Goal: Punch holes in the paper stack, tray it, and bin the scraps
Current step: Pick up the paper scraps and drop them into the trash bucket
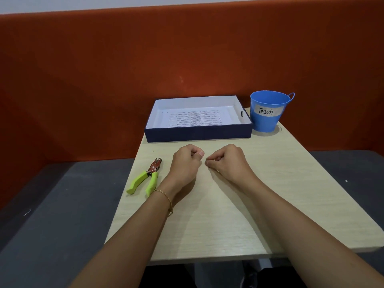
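Paper stack lies inside tray; both fists curled on table.
Left hand and right hand clenched before tray, contents unclear; hole punch front-left, Trash bucket just right.

Paper stack lies in the tray, bucket beside its right, punch front-left on table.

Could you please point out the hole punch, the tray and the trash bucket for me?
hole punch [152, 169]: head view, on its metal head by the pivot.
tray [198, 134]: head view, on its dark blue front wall.
trash bucket [266, 124]: head view, on its wall below the label.
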